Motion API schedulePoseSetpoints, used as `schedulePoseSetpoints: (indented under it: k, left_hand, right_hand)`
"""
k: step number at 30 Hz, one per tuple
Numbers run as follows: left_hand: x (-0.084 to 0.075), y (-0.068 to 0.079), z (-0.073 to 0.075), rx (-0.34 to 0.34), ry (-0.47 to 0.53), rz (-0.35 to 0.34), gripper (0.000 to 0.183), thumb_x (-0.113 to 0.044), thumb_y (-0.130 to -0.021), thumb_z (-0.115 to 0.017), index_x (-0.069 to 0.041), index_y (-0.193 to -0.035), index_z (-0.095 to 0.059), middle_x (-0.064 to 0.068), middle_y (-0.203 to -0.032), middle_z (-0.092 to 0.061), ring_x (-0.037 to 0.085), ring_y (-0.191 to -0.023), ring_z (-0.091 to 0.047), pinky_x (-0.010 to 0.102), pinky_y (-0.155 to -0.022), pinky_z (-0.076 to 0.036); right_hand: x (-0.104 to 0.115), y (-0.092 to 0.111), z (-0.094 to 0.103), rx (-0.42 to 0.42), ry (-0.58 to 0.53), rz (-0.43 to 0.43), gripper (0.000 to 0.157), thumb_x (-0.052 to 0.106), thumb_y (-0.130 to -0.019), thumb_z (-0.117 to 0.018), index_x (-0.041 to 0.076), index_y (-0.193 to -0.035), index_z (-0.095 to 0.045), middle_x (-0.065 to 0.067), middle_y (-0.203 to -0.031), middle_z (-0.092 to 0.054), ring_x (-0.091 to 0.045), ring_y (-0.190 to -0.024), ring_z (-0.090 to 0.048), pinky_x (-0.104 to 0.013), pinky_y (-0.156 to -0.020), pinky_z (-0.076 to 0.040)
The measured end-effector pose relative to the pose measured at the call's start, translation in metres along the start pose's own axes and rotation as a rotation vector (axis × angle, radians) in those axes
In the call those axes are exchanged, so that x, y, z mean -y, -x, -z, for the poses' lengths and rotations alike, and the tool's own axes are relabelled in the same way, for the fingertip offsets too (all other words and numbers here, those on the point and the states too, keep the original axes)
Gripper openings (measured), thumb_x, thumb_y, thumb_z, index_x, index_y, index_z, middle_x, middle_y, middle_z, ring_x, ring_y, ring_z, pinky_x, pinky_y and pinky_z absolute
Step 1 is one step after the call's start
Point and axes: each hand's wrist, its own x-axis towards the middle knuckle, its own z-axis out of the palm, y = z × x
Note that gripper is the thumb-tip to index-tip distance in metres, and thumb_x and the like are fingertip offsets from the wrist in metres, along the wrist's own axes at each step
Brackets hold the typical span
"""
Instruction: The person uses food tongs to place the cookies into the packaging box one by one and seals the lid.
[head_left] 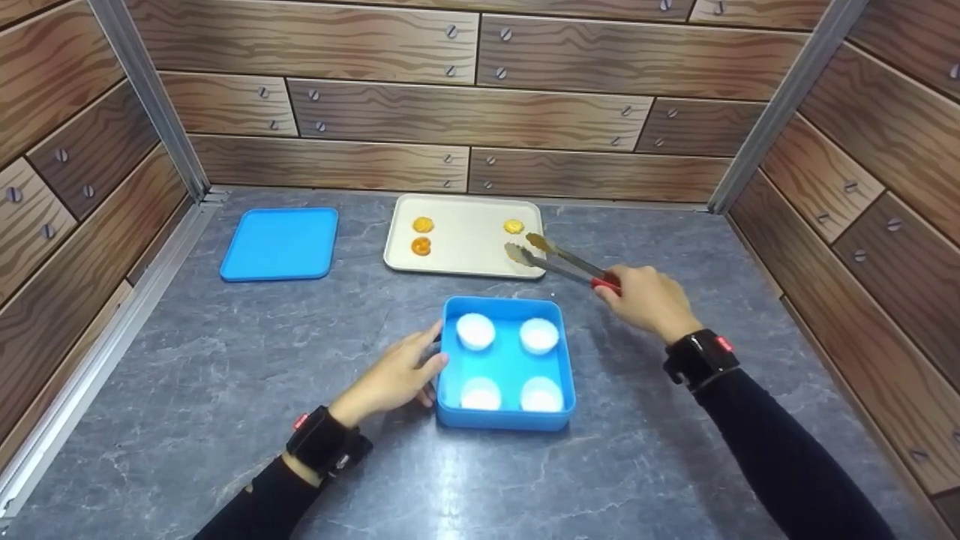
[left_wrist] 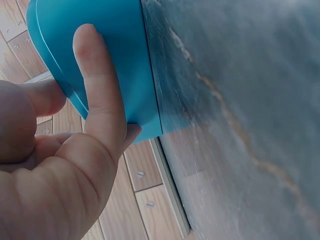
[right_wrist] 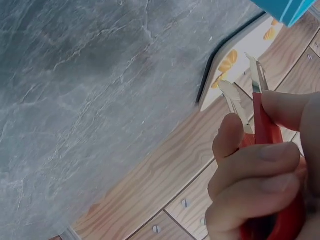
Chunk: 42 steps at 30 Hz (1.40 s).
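Observation:
A blue box [head_left: 504, 418] stands mid-table and holds several white cups [head_left: 475, 331]. My left hand [head_left: 431, 354] rests against the box's left wall; in the left wrist view a straight finger [left_wrist: 100, 85] lies along the blue wall [left_wrist: 125, 60]. My right hand [head_left: 637, 296] grips the red handle of metal tongs [head_left: 559, 262]. Their tips are apart with nothing between them, over the right side of a cream tray [head_left: 465, 244] just below a yellow cookie [head_left: 514, 226]. Two more cookies [head_left: 422, 235] lie at the tray's left. The right wrist view shows the hand [right_wrist: 260, 165] around the tongs [right_wrist: 256, 85].
A flat blue lid [head_left: 280, 243] lies at the back left of the grey stone-patterned table [head_left: 187, 390]. Wood-patterned walls enclose the table at the back and both sides, with metal rails in the corners.

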Motion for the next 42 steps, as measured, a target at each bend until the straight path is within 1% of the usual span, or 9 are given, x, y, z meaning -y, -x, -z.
schedulePoseSetpoints:
  k: [7, 10, 16, 18, 23, 28, 35, 42]
  left_hand:
    - [-0.001, -0.001, 0.0, -0.003, 0.006, 0.009, 0.069, -0.023, -0.112, -0.057, -0.014, -0.17, -0.021, 0.026, -0.167, -0.036, 0.021, -0.066, -0.069, 0.038, -0.061, -0.067]
    - [-0.002, -0.001, 0.0, -0.003, 0.007, 0.011, 0.069, -0.023, -0.112, -0.057, -0.014, -0.17, -0.021, 0.026, -0.167, -0.036, 0.021, -0.066, -0.069, 0.038, -0.061, -0.067]
    - [-0.001, -0.002, -0.001, -0.004, 0.002, 0.015, 0.069, -0.023, -0.112, -0.057, -0.015, -0.171, -0.021, 0.025, -0.167, -0.036, 0.021, -0.066, -0.069, 0.038, -0.061, -0.067]
    - [-0.001, -0.002, -0.001, -0.003, 0.002, 0.017, 0.07, -0.023, -0.112, -0.057, -0.015, -0.171, -0.021, 0.025, -0.167, -0.036, 0.021, -0.066, -0.069, 0.037, -0.061, -0.067]
    - [0.0, 0.0, -0.001, 0.004, -0.003, -0.005, 0.068, -0.024, -0.112, -0.056, -0.012, -0.17, -0.021, 0.026, -0.166, -0.036, 0.02, -0.064, -0.069, 0.038, -0.06, -0.067]
    - [0.0, 0.001, -0.001, 0.001, -0.002, -0.007, 0.069, -0.023, -0.112, -0.056, -0.012, -0.17, -0.021, 0.027, -0.165, -0.037, 0.02, -0.063, -0.068, 0.039, -0.06, -0.067]
    - [0.001, 0.0, 0.0, -0.004, -0.003, 0.003, 0.069, -0.023, -0.112, -0.057, -0.014, -0.17, -0.021, 0.027, -0.162, -0.04, 0.02, -0.065, -0.068, 0.038, -0.06, -0.067]
    - [0.0, -0.001, 0.0, -0.003, 0.0, 0.002, 0.07, -0.023, -0.111, -0.057, -0.014, -0.171, -0.021, 0.027, -0.164, -0.038, 0.021, -0.065, -0.069, 0.038, -0.061, -0.067]
  right_hand:
    - [0.008, -0.002, 0.0, 0.004, 0.045, -0.008, 0.033, 0.039, -0.106, -0.064, 0.007, -0.109, -0.071, -0.006, -0.075, -0.059, -0.024, -0.063, -0.054, -0.036, -0.052, -0.043]
    - [0.009, -0.002, -0.001, -0.005, 0.054, -0.009, 0.031, 0.037, -0.106, -0.064, 0.007, -0.106, -0.071, -0.006, -0.072, -0.057, -0.023, -0.06, -0.054, -0.035, -0.051, -0.044]
    - [0.009, -0.001, -0.005, -0.017, 0.044, 0.006, 0.03, 0.035, -0.106, -0.064, 0.006, -0.104, -0.072, -0.005, -0.069, -0.058, -0.021, -0.055, -0.053, -0.034, -0.048, -0.046]
    - [0.009, -0.001, -0.007, -0.018, 0.046, 0.012, 0.029, 0.034, -0.106, -0.064, 0.006, -0.104, -0.072, -0.005, -0.069, -0.058, -0.021, -0.055, -0.053, -0.034, -0.048, -0.047]
    - [0.01, -0.002, -0.01, -0.031, 0.06, 0.014, 0.028, 0.034, -0.106, -0.065, 0.008, -0.098, -0.069, -0.006, -0.07, -0.056, -0.023, -0.057, -0.054, -0.036, -0.049, -0.047]
    - [0.014, -0.003, -0.01, -0.028, 0.044, 0.007, 0.028, 0.033, -0.105, -0.065, 0.007, -0.101, -0.071, -0.006, -0.071, -0.06, -0.022, -0.056, -0.054, -0.035, -0.048, -0.047]
    - [0.012, -0.004, -0.013, -0.063, 0.06, 0.022, 0.025, 0.032, -0.105, -0.065, 0.009, -0.096, -0.071, -0.008, -0.074, -0.063, -0.025, -0.058, -0.057, -0.041, -0.05, -0.052]
    - [0.008, -0.003, -0.013, -0.064, 0.056, 0.025, 0.025, 0.032, -0.106, -0.064, 0.009, -0.101, -0.072, -0.007, -0.072, -0.061, -0.023, -0.055, -0.054, -0.037, -0.047, -0.048]
